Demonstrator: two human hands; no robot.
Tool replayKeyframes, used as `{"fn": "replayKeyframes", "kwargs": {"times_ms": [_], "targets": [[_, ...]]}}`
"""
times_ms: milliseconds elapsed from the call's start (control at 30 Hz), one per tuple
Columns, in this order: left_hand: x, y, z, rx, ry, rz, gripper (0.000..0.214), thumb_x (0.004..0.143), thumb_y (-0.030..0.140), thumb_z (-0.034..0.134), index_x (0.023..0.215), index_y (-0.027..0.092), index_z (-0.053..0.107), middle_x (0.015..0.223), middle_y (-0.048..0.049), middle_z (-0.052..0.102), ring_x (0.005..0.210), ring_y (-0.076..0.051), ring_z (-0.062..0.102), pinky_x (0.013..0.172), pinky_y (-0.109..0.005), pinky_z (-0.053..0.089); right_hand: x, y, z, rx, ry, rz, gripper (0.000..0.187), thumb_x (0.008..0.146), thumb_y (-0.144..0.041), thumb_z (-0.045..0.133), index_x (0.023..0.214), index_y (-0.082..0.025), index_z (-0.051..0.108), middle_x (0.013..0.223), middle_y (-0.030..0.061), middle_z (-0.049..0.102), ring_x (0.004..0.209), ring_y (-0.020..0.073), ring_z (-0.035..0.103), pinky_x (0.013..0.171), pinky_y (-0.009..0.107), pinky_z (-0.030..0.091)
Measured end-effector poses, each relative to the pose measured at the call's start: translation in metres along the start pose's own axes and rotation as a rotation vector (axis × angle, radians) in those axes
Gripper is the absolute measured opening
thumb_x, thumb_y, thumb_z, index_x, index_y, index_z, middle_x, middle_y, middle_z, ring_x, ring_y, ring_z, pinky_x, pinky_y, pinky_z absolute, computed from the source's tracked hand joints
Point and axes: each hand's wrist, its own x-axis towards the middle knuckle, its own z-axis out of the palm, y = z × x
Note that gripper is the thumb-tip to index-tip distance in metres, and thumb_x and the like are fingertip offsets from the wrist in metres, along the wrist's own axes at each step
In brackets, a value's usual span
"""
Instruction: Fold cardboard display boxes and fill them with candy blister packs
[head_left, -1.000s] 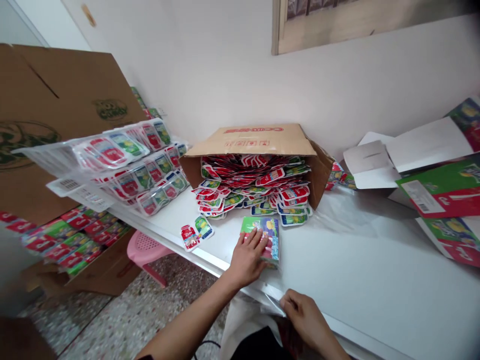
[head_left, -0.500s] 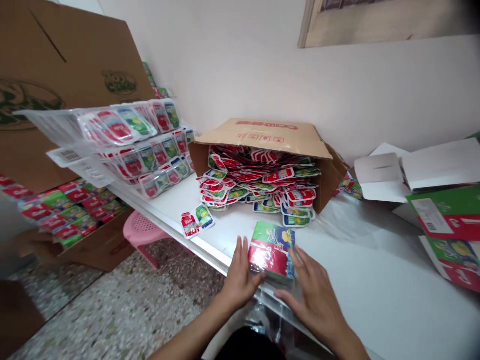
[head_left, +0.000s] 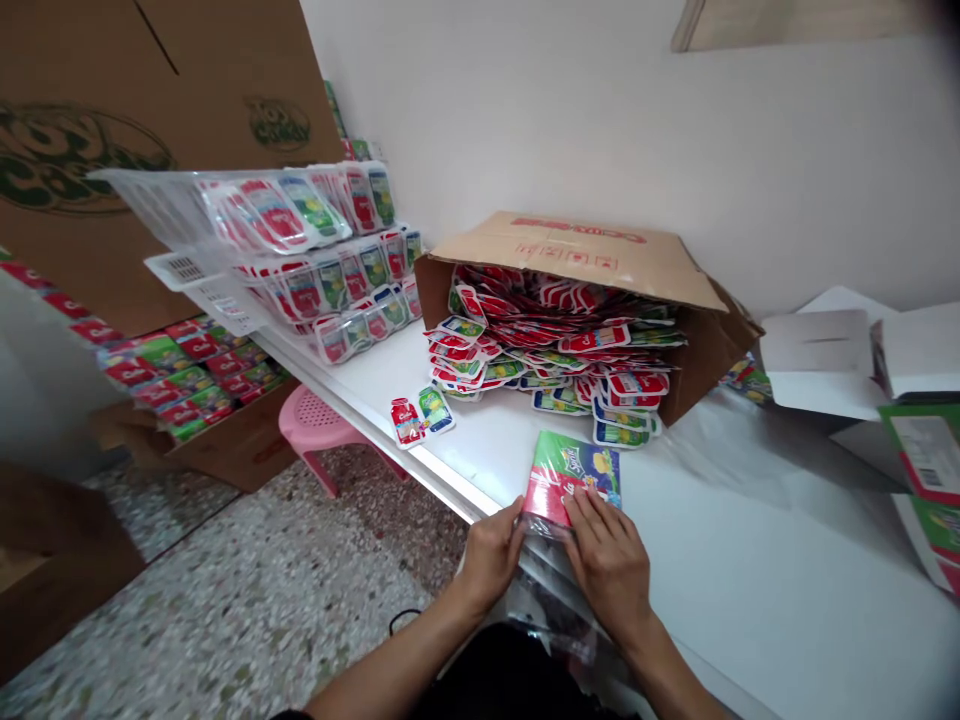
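Note:
A small red and green printed pack wrapped in clear plastic lies at the near edge of the white table. My left hand grips its near left corner with curled fingers. My right hand rests on top of the pack's near end, fingers pressed onto the wrap. Clear plastic film hangs below the table edge between my arms.
A cardboard box on its side spills several red and green sachets. Two loose sachets lie by the table's left edge. Clear trays of sachets stand left; a pink stool beneath. Flat printed cartons lie at right.
The pack has slid closer to the table's near edge. My right hand came up from the film onto the pack, and both hands now close on its near end. The view shifted left.

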Motion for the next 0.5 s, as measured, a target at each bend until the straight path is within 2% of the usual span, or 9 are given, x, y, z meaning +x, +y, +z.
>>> {"fn": "replayKeyframes", "kwargs": {"times_ms": [133, 200, 267, 367, 433, 500], "targets": [[-0.007, 0.005, 0.002, 0.083, 0.018, -0.041, 0.026, 0.093, 0.027, 0.043, 0.104, 0.016, 0.065, 0.088, -0.0087, 0.072, 0.080, -0.020, 0.068, 0.072, -0.028, 0.051, 0.000, -0.004, -0.001, -0.003, 0.009, 0.002, 0.033, 0.088, -0.023, 0.051, 0.118, -0.012, 0.058, 0.118, 0.0128, 0.064, 0.111, 0.0284, 0.054, 0.092, 0.041, 0.039], [-0.009, 0.009, 0.003, 0.117, 0.021, -0.061, 0.028, 0.093, 0.028, 0.043, 0.087, 0.016, 0.068, 0.076, -0.0088, 0.070, 0.072, -0.020, 0.067, 0.067, -0.028, 0.049, 0.002, -0.006, 0.000, -0.003, -0.005, 0.031, 0.030, 0.087, -0.026, 0.052, 0.113, -0.012, 0.060, 0.115, 0.0140, 0.064, 0.104, 0.0295, 0.055, 0.086, 0.042, 0.041], [-0.010, 0.011, 0.003, 0.116, 0.017, -0.077, 0.031, 0.093, 0.029, 0.042, 0.080, 0.016, 0.067, 0.071, -0.0086, 0.068, 0.069, -0.020, 0.066, 0.066, -0.028, 0.047, 0.005, -0.009, 0.003, -0.003, -0.021, 0.068, 0.028, 0.086, -0.028, 0.053, 0.109, -0.013, 0.061, 0.111, 0.0140, 0.065, 0.098, 0.0296, 0.055, 0.083, 0.042, 0.041], [-0.011, 0.012, 0.002, 0.103, 0.013, -0.125, 0.031, 0.094, 0.029, 0.040, 0.085, 0.017, 0.067, 0.076, -0.0082, 0.069, 0.073, -0.020, 0.066, 0.069, -0.029, 0.047, 0.008, -0.008, 0.005, -0.002, -0.034, 0.101, 0.028, 0.086, -0.027, 0.055, 0.108, -0.012, 0.061, 0.109, 0.0140, 0.064, 0.097, 0.0296, 0.054, 0.081, 0.043, 0.041], [-0.013, 0.011, -0.002, 0.086, 0.023, -0.179, 0.025, 0.091, 0.030, 0.045, 0.100, 0.016, 0.065, 0.089, -0.0094, 0.069, 0.084, -0.022, 0.065, 0.074, -0.030, 0.048, 0.007, -0.003, 0.002, 0.026, -0.044, 0.065, 0.028, 0.086, -0.025, 0.056, 0.110, -0.012, 0.059, 0.110, 0.0137, 0.063, 0.098, 0.0286, 0.054, 0.082, 0.042, 0.042], [-0.017, 0.009, -0.008, 0.035, 0.016, -0.285, 0.035, 0.084, 0.031, 0.056, 0.116, 0.016, 0.058, 0.100, -0.0105, 0.068, 0.092, -0.024, 0.063, 0.078, -0.032, 0.048, 0.002, 0.002, -0.009, 0.070, -0.053, 0.013, 0.028, 0.086, -0.023, 0.057, 0.112, -0.014, 0.058, 0.113, 0.0127, 0.063, 0.100, 0.0271, 0.055, 0.085, 0.041, 0.042]]}}
